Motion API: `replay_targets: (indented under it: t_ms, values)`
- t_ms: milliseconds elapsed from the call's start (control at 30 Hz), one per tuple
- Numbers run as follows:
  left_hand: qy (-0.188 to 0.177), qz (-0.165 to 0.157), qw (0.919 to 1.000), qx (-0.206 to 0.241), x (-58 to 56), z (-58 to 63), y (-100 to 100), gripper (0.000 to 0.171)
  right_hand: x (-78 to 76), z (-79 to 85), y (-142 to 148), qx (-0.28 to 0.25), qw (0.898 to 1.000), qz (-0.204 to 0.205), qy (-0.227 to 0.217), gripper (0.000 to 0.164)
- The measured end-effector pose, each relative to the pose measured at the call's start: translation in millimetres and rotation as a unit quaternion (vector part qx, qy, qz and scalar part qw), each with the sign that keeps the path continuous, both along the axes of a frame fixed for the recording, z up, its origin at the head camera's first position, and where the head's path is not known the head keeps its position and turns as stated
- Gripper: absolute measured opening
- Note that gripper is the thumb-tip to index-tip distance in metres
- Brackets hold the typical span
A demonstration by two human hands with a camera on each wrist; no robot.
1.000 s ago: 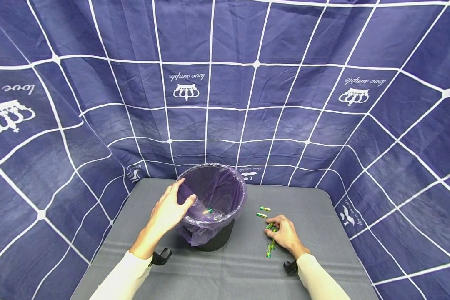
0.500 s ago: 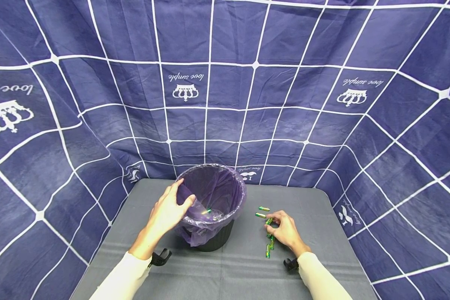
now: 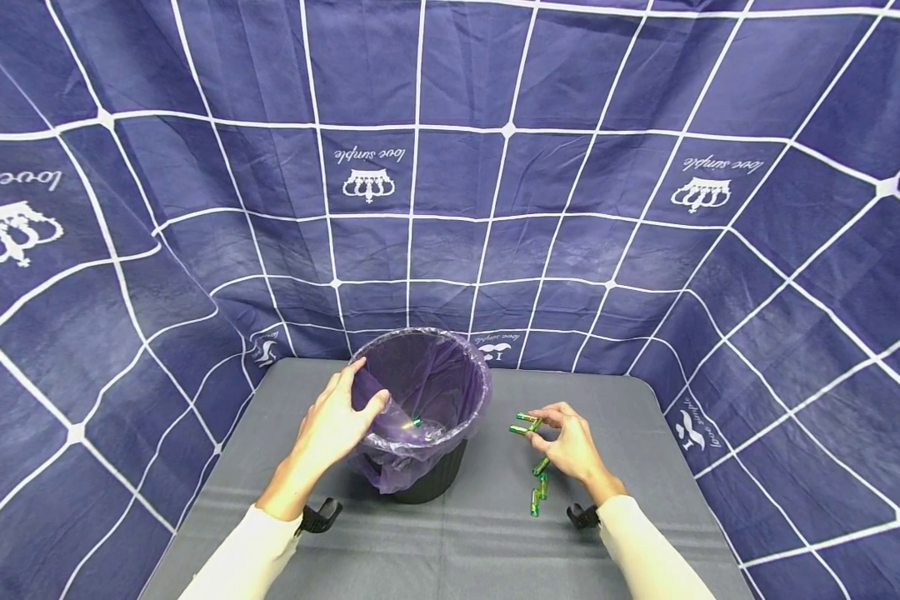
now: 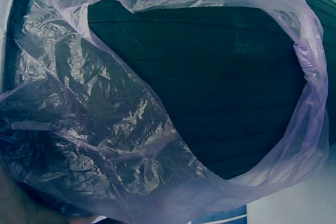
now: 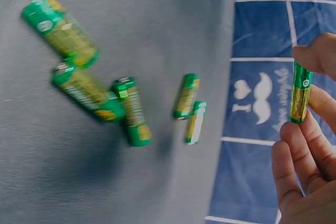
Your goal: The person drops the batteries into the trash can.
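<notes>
My left hand (image 3: 337, 417) grips the left rim of a black trash can (image 3: 438, 483) lined with a thin purple bag (image 3: 461, 375). In the left wrist view the loose bag edge (image 4: 121, 114) hangs over the can's dark side (image 4: 210, 77), and little of the hand shows. Low inside the can lies something small and green (image 3: 417, 422). To the right of the can, my right hand (image 3: 570, 442) pinches a green and gold battery (image 5: 301, 93) between thumb and fingers. More such batteries lie on the table: a pair (image 5: 186, 96) farther back and several nearer ones (image 5: 86, 93).
A grey cloth (image 3: 495, 542) covers the table. Blue curtains (image 3: 450, 183) with white grid lines hang behind it and along both sides. The trash can stands left of the middle, toward the back.
My right hand has taken a battery from the nearer group and moved back and up with it, uncovering the batteries below. My left hand stays at the rim.
</notes>
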State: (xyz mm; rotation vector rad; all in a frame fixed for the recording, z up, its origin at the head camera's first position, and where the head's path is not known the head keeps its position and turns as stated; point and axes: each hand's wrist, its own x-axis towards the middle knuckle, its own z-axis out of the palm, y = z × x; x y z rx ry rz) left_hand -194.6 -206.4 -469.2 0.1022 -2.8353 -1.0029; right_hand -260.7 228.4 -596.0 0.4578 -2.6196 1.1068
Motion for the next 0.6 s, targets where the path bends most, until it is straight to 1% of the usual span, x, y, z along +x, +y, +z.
replay_targets:
  t_ms: [433,600]
  values:
    - [-0.002,-0.001,1.0,0.0,0.5,0.9,-0.1,0.085,-8.5,51.2,-16.6,0.011,0.997,0.027,0.076,0.043]
    - [0.001,0.0,1.0,-0.002,0.7,0.8,0.1,0.085,-9.5,73.0,-24.9,0.006,0.995,0.041,0.088,0.042]
